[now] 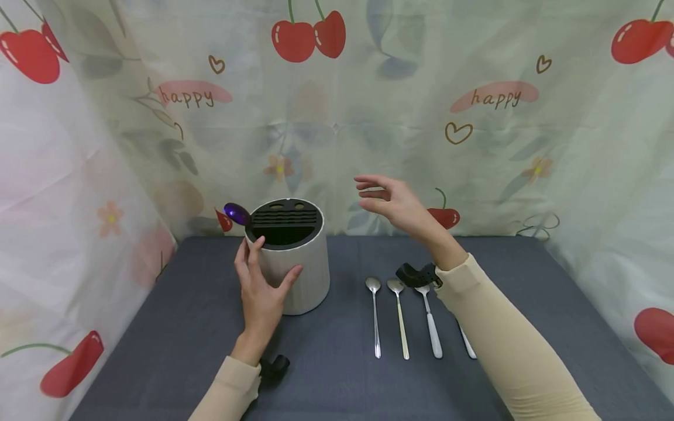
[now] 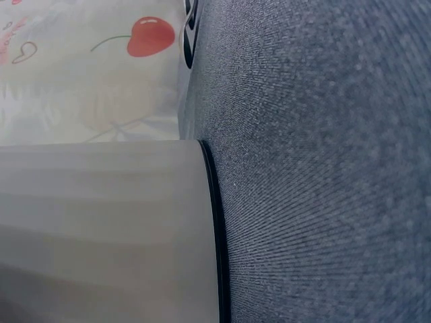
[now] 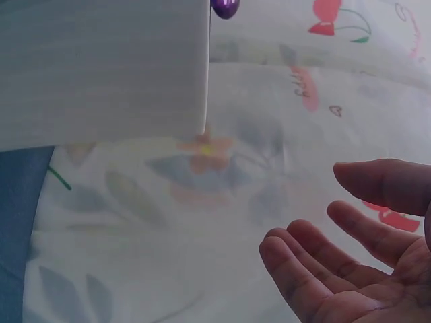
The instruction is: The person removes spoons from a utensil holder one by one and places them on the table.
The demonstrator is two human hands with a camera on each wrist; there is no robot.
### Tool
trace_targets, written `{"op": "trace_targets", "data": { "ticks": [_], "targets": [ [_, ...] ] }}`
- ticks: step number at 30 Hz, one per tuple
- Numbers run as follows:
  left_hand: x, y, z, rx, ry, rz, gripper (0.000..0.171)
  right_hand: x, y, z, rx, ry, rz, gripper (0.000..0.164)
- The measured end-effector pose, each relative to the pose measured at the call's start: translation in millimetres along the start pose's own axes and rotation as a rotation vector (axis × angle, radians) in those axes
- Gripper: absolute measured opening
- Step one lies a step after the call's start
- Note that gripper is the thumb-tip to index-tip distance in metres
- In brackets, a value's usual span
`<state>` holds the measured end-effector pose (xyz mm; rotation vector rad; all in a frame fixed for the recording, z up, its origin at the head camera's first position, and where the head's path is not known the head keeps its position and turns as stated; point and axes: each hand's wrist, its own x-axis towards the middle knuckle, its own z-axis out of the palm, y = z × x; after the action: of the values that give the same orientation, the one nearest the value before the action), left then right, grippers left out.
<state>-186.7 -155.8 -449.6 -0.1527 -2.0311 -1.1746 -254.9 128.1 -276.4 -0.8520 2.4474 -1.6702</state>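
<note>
A pale cylindrical utensil holder (image 1: 308, 280) with a black slotted top stands upright on the table. My left hand (image 1: 261, 298) holds its near left side, thumb and fingers spread round the wall, one fingertip at the rim. A shiny purple spoon (image 1: 237, 214) sticks out past the left rim, only its bowl showing. My right hand (image 1: 387, 199) hovers in the air right of the holder, fingers apart, holding nothing. In the right wrist view, that hand (image 3: 357, 269) is apart from the holder (image 3: 101, 74). The left wrist view shows the holder's wall (image 2: 101, 235) but no fingers.
To the right lie a silver spoon (image 1: 376, 316), a spoon with a cream handle (image 1: 402, 321) and a piece with a white handle (image 1: 434, 336). Another white handle (image 1: 467, 344) is partly hidden by the right sleeve. A printed curtain (image 1: 337, 128) hangs behind the grey tabletop (image 1: 337, 374).
</note>
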Motion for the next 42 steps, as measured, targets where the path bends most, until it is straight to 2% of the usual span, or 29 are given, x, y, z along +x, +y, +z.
{"op": "trace_targets", "data": {
  "ticks": [8, 20, 25, 33, 42],
  "targets": [
    [0.1, -1.5, -0.4, -0.001, 0.007, 0.005, 0.097, 17.0, -8.6, 24.5, 0.010, -0.011, -0.020, 0.052],
    [-0.7, -3.1, -2.5, 0.011, 0.012, 0.012, 0.098, 47.4, -20.9, 75.9, 0.067, -0.062, -0.038, 0.048],
    [0.0, -2.7, -1.3, 0.019, 0.022, 0.034, 0.097, 58.5, -24.7, 96.4, 0.091, -0.075, -0.049, 0.047],
    [0.3, -1.6, 2.3, 0.012, 0.023, 0.062, 0.097, 66.8, -27.9, 112.9, 0.105, -0.088, -0.074, 0.047],
    [0.2, -2.7, 1.5, 0.017, 0.032, 0.096, 0.096, 74.5, -29.9, 134.7, 0.093, -0.160, -0.106, 0.051]
  ]
}}
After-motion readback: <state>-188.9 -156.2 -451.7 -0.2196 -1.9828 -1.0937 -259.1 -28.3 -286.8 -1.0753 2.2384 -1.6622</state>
